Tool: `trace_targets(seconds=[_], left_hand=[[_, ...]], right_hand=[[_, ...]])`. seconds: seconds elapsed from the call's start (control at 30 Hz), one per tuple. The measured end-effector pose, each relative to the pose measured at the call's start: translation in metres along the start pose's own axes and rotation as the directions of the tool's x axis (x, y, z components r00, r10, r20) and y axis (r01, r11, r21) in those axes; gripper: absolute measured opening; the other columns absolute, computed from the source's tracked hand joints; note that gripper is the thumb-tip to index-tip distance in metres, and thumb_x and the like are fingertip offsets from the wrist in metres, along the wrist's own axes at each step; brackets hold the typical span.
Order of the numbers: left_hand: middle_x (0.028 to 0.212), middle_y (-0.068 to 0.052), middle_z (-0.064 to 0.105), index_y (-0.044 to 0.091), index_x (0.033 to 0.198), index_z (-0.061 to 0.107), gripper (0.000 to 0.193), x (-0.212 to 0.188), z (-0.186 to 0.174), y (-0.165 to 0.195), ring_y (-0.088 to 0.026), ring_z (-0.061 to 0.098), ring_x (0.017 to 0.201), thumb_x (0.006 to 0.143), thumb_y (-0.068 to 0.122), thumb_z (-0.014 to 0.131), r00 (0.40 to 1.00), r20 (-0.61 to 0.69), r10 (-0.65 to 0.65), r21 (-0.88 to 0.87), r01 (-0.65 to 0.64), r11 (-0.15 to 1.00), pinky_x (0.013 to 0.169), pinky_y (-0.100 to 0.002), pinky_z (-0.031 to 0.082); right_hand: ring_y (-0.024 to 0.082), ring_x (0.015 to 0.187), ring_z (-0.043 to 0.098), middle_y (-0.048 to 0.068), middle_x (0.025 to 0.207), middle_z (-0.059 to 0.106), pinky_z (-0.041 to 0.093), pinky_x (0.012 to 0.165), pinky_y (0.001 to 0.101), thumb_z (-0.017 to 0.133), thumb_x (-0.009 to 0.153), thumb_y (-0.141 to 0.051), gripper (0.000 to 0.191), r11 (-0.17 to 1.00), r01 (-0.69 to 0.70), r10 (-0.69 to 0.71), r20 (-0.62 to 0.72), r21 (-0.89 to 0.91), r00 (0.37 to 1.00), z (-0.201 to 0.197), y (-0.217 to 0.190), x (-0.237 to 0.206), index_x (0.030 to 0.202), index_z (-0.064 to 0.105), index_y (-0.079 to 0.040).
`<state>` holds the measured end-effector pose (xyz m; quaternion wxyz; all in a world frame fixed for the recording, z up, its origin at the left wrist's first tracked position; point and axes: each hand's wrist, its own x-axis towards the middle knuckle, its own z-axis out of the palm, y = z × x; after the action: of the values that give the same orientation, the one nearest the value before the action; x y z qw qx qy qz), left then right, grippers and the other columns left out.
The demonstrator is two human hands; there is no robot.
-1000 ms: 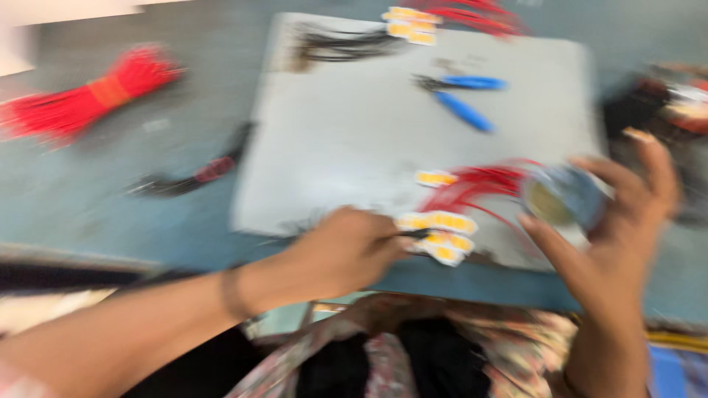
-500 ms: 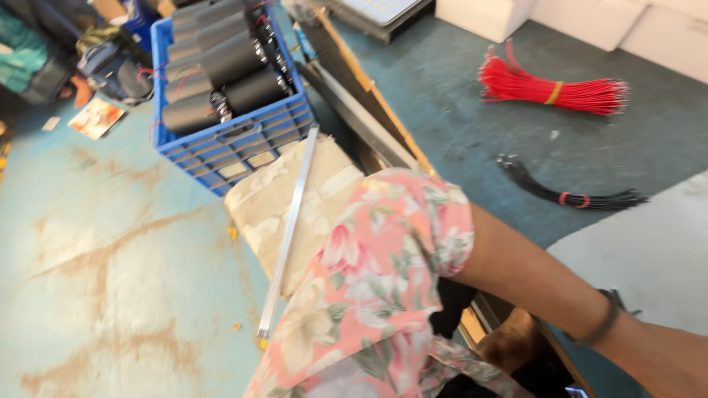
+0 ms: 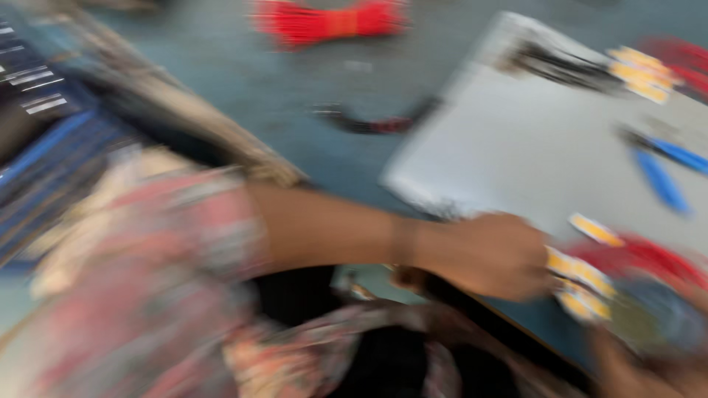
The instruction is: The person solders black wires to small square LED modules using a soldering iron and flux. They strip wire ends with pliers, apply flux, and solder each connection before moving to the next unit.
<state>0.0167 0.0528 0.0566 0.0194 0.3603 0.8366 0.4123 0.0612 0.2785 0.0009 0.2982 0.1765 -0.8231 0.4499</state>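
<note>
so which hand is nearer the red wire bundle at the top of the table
Left. The left hand is at the near edge of the grey board, well below the red wire bundle; the right hand sits farther off, at the bottom right corner.

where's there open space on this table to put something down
The grey board's middle is bare, between the black wires and blue-handled tool. Crowded near the left hand with yellow tags and red wires.
</note>
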Motion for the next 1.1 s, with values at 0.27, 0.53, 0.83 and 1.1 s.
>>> trace_targets(seconds=[0.27,0.53,0.83,1.1], left_hand=[[0.056,-0.021,0.058,0.002,0.066,0.067,0.032,-0.01,0.003,0.023,-0.04,0.059,0.05,0.086,0.027,0.063,0.943,0.109,-0.315,0.011,0.316,0.949,0.053,-0.05,0.047],[0.056,-0.016,0.066,0.002,0.066,0.071,0.038,-0.003,-0.005,0.031,-0.032,0.067,0.052,0.086,0.032,0.059,0.866,0.255,-0.43,-0.065,0.459,0.886,0.055,-0.044,0.052],[0.054,-0.02,0.061,-0.001,0.064,0.066,0.038,-0.001,-0.005,0.029,-0.035,0.064,0.052,0.083,0.032,0.059,0.83,0.305,-0.467,0.038,0.479,0.877,0.058,-0.047,0.05],[0.044,-0.017,0.059,-0.003,0.053,0.061,0.042,0.0,-0.014,0.034,-0.026,0.061,0.037,0.081,0.028,0.057,0.729,0.383,-0.567,-0.057,0.631,0.774,0.048,-0.04,0.054]], right_hand=[[0.03,0.129,0.059,0.021,0.146,0.049,0.052,0.108,0.042,0.076,0.079,0.016,0.121,0.979,0.006,-0.035,0.138,0.206,0.99,-0.005,0.005,-0.019,0.164,0.0,-0.027],[0.03,0.125,0.065,0.022,0.15,0.049,0.059,0.102,0.04,0.071,0.084,0.018,0.128,0.933,0.043,-0.103,0.151,0.358,0.983,0.002,0.01,-0.022,0.164,-0.011,-0.036],[0.028,0.123,0.064,0.021,0.15,0.05,0.058,0.1,0.038,0.073,0.086,0.017,0.13,0.919,0.029,-0.108,0.18,0.392,0.978,0.001,0.014,-0.025,0.163,-0.018,-0.036],[0.03,0.117,0.062,0.019,0.142,0.058,0.052,0.104,0.0446,0.076,0.083,0.014,0.129,0.961,0.172,-0.213,0.177,0.217,0.961,0.001,0.011,-0.021,0.164,-0.014,-0.031]])
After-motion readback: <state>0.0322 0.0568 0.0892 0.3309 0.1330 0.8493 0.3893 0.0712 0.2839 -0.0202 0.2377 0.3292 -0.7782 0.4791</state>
